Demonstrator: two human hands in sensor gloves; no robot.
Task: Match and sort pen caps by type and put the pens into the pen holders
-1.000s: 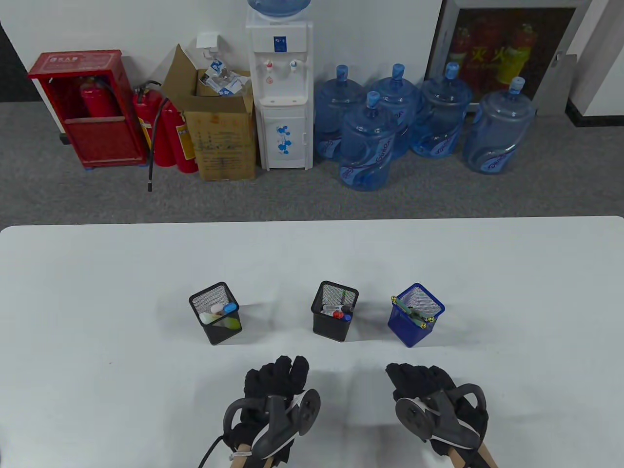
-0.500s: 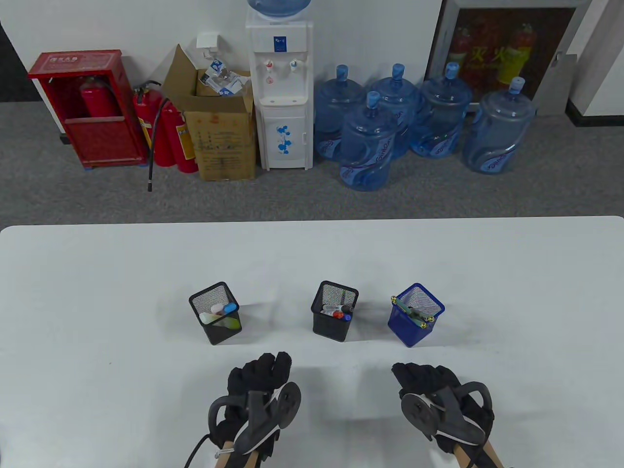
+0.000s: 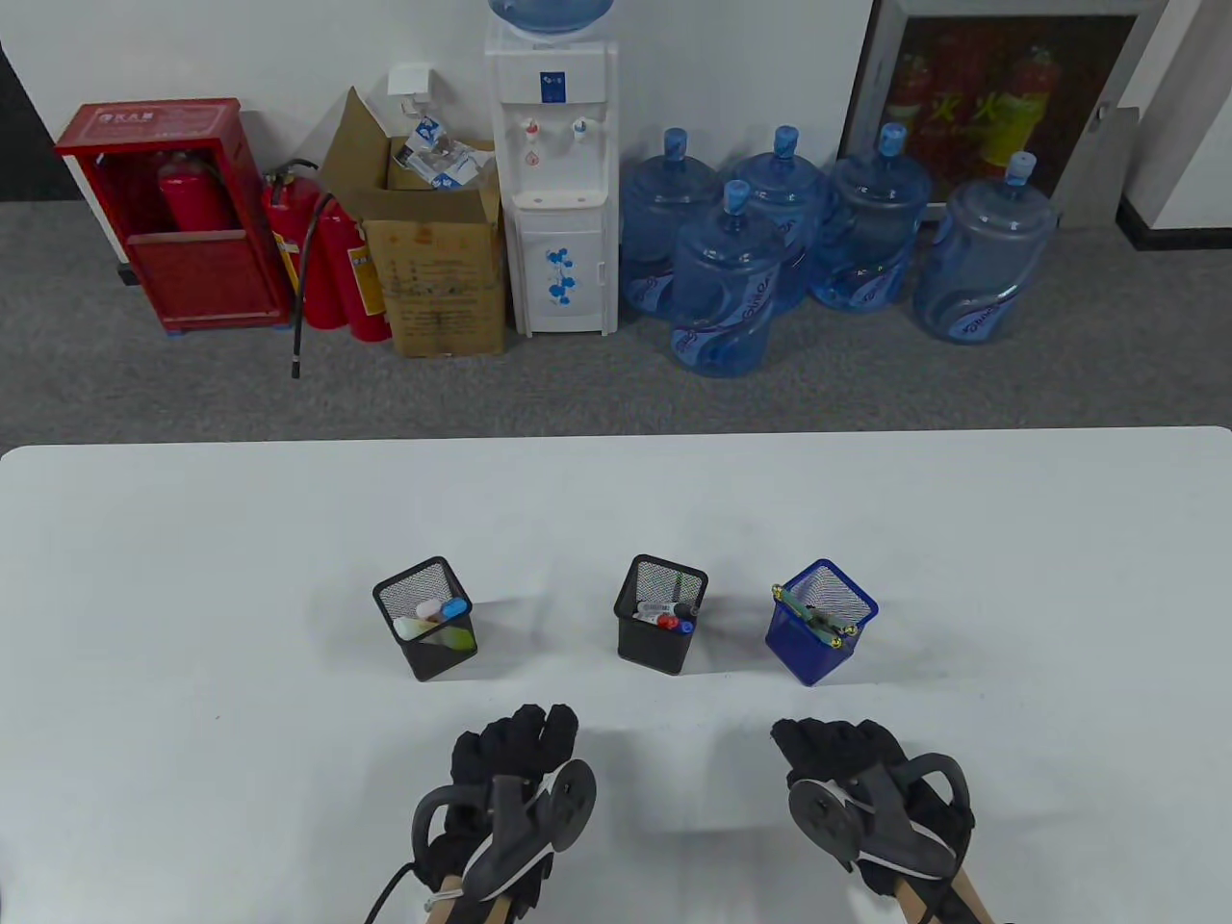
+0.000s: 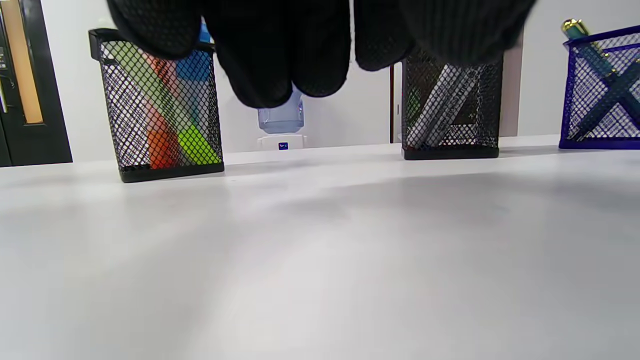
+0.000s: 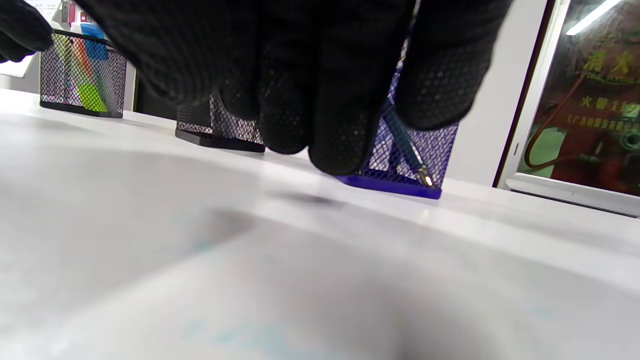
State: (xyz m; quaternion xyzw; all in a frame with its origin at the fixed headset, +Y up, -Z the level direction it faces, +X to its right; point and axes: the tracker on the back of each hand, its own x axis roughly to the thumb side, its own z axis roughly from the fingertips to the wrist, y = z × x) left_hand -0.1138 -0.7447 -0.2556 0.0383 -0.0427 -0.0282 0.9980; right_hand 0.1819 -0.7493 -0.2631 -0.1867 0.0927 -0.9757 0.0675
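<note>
left hand (image 3: 515, 765) moved back toward me, relaxed, empty | right hand (image 3: 847, 770) relaxed, empty | pens all in holders (image 3: 659, 626), sorting looks finished

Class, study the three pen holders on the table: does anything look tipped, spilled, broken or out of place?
Nothing stands out. The left black holder, the middle black holder and the blue holder all stand upright in a row on the table, with the pens leaning inside. Both the left hand and the right hand hold nothing.
</note>
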